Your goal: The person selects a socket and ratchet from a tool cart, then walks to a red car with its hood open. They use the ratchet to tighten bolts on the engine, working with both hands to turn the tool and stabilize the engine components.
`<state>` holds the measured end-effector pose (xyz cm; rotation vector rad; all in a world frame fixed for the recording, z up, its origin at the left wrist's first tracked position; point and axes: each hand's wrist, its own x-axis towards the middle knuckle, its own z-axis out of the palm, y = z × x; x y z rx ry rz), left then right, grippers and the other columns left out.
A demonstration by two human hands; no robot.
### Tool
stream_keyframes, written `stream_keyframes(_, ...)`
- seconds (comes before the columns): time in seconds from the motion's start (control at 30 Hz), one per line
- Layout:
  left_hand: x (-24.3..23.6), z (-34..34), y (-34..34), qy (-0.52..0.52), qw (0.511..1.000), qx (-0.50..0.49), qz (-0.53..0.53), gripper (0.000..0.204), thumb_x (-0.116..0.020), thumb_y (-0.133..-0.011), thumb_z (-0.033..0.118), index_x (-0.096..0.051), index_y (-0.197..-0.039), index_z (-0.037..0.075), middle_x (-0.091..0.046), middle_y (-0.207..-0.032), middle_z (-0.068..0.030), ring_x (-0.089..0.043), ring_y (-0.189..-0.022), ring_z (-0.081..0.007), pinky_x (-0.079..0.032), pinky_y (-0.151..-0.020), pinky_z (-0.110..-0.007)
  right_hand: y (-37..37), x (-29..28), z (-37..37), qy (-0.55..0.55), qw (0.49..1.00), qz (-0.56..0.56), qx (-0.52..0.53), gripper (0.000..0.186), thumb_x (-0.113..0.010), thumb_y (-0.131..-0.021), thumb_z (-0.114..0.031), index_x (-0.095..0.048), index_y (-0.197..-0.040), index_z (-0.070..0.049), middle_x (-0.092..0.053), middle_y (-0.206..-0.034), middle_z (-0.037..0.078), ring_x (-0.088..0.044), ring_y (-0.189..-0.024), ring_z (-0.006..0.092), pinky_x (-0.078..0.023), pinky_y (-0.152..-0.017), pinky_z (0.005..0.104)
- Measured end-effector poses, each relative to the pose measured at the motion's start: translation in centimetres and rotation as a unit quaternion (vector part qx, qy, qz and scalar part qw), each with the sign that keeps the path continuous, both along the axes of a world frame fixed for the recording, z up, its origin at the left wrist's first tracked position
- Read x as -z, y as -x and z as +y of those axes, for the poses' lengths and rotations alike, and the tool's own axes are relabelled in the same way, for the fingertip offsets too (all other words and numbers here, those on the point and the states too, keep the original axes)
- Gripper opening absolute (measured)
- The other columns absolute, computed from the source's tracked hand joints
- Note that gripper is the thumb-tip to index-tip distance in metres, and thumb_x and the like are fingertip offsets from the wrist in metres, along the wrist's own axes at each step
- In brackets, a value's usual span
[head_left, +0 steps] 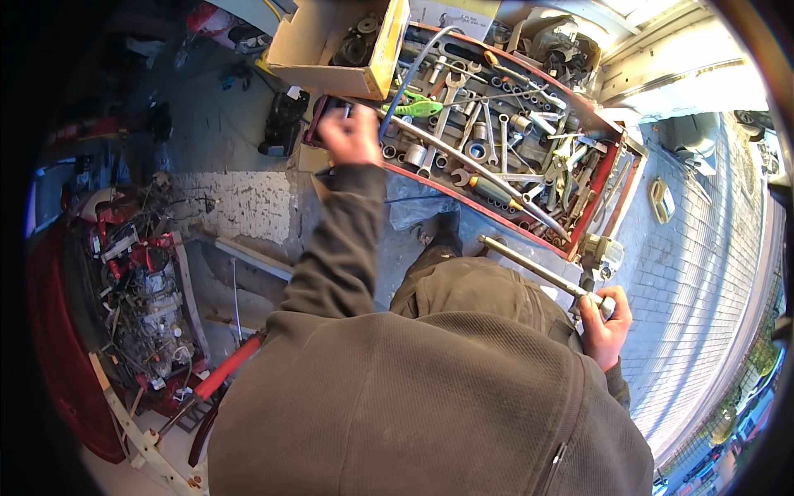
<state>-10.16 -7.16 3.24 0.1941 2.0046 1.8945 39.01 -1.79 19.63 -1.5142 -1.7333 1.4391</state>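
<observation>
My right hand point(605, 326) is closed around the thick head end of a steel breaker bar point(533, 269), whose long shaft points up and left in front of my body. My left hand point(354, 136) reaches to the left end of a red-edged tool tray point(488, 208). Motion smears its fingers, and I cannot make out whether they hold anything. Several wrenches point(442, 124), loose sockets point(415, 154) and a screwdriver with a green and orange handle point(491, 192) lie in the tray. A long steel tube point(463, 157) lies across them. Close to my left hand is a bright green-handled tool point(418, 107).
An open cardboard box point(331, 62) with dark parts stands at the tray's far left. A red vehicle with its engine point(161, 306) exposed is on the left. Beside it is a red-handled tool point(227, 368). Brick paving point(686, 289) stretches out on the right.
</observation>
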Motion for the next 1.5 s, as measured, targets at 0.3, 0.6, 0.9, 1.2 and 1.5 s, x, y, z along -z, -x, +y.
stream_keyframes(0.3, -8.5, 5.6, 11.0, 0.087, 0.96, 0.068, -0.258, 0.073, -0.06, -0.104, 0.055, -0.043, -0.152, 0.003, -0.068, -0.138, -0.0247, -0.08, -0.105, -0.0485, -0.064, -0.071, -0.051, 1.0, 0.1, 0.1, 0.02, 1.0, 0.021, -0.006, 0.018, -0.082, -0.097, -0.008, -0.064, -0.098, -0.004, -0.061, -0.083, -0.005, -0.05, -0.075, 0.0029, -0.041, -0.065, 0.0226)
stream_keyframes(0.6, -6.7, 6.9, 14.8, 0.051, 0.955, 0.078, -0.28, 0.06, -0.051, -0.109, 0.022, -0.032, -0.153, -0.014, -0.059, -0.142, -0.0418, -0.073, -0.112, -0.0597, -0.07, -0.089, -0.06, 3.3, -0.4, -0.1, 0.021, 0.999, 0.026, -0.005, 0.018, -0.081, -0.098, -0.008, -0.063, -0.099, -0.004, -0.064, -0.085, -0.003, -0.055, -0.076, 0.004, -0.045, -0.067, 0.0237)
stream_keyframes(0.9, -10.1, -3.7, 15.9, -0.066, 0.922, 0.046, -0.379, 0.044, -0.048, -0.107, 0.02, -0.047, -0.133, -0.016, -0.065, -0.126, -0.0366, -0.074, -0.113, -0.0534, -0.071, -0.082, -0.052, 4.9, 0.2, -1.0, -0.008, 0.999, 0.048, -0.002, 0.022, -0.083, -0.096, -0.015, -0.063, -0.097, -0.005, -0.056, -0.08, -0.007, -0.046, -0.073, 0.0036, -0.035, -0.064, 0.0244)
stream_keyframes(1.2, -15.6, -24.2, 4.7, -0.012, 0.987, -0.123, -0.101, 0.02, -0.064, -0.09, 0.008, -0.068, -0.106, -0.003, -0.074, -0.092, -0.0161, -0.077, -0.073, -0.0318, -0.066, -0.056, -0.045, 6.4, 0.6, -0.2, -0.041, 0.99, 0.091, -0.095, 0.017, -0.079, -0.097, -0.011, -0.063, -0.099, -0.006, -0.056, -0.085, -0.005, -0.049, -0.077, 0.0045, -0.039, -0.068, 0.0237)
stream_keyframes(1.5, -11.6, -36.2, -11.3, 0.006, 0.947, -0.248, -0.203, 0.013, -0.061, -0.09, 0.005, -0.069, -0.099, 0.0, -0.072, -0.09, -0.0131, -0.074, -0.07, -0.0294, -0.064, -0.057, -0.043, 3.7, 2.4, -2.7, 0.035, 0.983, 0.06, -0.169, 0.016, -0.076, -0.099, -0.009, -0.06, -0.1, -0.005, -0.055, -0.086, -0.005, -0.047, -0.079, 0.0051, -0.038, -0.069, 0.0242)
